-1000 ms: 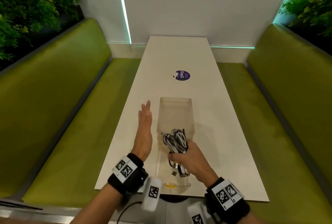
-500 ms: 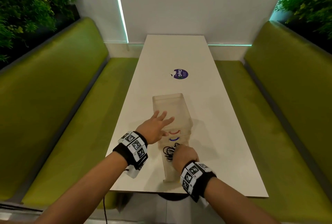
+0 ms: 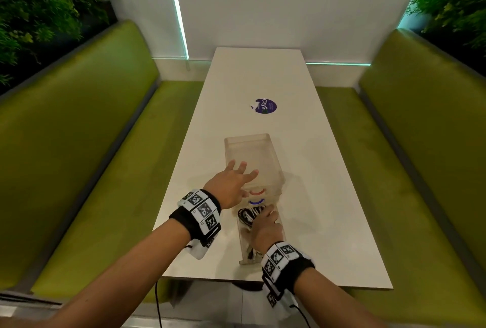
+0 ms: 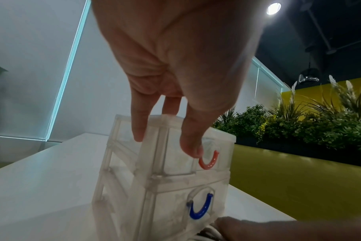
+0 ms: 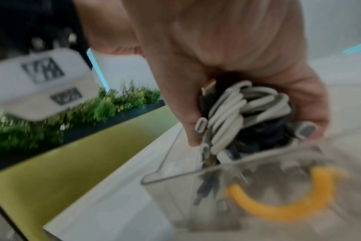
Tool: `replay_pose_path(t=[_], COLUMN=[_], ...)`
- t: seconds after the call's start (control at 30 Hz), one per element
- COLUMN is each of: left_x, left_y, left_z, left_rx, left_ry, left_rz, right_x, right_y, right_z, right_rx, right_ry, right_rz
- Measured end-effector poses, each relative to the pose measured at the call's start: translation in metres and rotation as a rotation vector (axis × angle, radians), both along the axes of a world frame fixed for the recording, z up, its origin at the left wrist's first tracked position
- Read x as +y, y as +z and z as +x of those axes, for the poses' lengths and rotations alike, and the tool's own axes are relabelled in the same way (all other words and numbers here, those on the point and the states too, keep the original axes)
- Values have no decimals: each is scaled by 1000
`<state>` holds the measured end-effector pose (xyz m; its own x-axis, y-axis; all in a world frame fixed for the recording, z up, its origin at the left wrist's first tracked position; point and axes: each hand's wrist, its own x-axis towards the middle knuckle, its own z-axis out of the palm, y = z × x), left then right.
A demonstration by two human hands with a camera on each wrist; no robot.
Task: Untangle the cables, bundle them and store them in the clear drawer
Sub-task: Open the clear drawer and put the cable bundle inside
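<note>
A clear drawer unit (image 3: 252,151) stands on the white table (image 3: 328,196), with a red handle (image 4: 209,161) above a blue handle (image 4: 200,209). Its bottom drawer (image 3: 243,246), with a yellow handle (image 5: 282,205), is pulled out toward me. My right hand (image 3: 264,225) grips a coiled bundle of white and black cables (image 5: 233,110) and holds it low inside that drawer; loose plug ends hang below the bundle. My left hand (image 3: 243,174) lies with straight, spread fingers on the unit's near top edge, its thumb tip by the red handle.
A purple round sticker (image 3: 265,106) lies further up the table. Green padded benches (image 3: 92,143) run along both sides, with plants (image 3: 39,7) behind their backs. A white wall with lit strips closes the far end. The table's near edge runs just under my wrists.
My left hand moved from beside the unit onto its top. My right hand sank with the cable bundle into the pulled-out drawer. In the last half second little has shifted.
</note>
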<state>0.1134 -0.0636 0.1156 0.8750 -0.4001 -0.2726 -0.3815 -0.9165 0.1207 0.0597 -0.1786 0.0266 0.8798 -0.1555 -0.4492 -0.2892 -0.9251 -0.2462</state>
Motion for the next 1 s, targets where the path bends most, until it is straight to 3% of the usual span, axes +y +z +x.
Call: replay_pose_path(t=[0.17,0.23,0.3,0.43,0.57,0.67,0.8,1.0], left_x=[0,0,0,1,1,0,0,0], left_y=[-2,-1,-2,0,2,0,-2,-1], left_z=[1,1,0,-2,-2,-2,-2,-4], left_rx=[-10,-5,0,3,-6,-8,-7,-19], left_ry=[6,9,11,11,15,21,38,40], left_rz=[5,7,12,9,7,3,-5,0], right_x=[-26,-30,-29,-23,-28,-26,-23,-19], right_y=[4,1,-10,0,1,2,-17,-20], right_z=[-7,-20,-32,-38,-44,-48,-48,-55], right_rx=[121,40,-157,-171,-203,-164,-246,-236], right_ry=[180,287,320,442,430,357,258,241], right_rz=[248,183,55,-248,-417,-317,-83,-84])
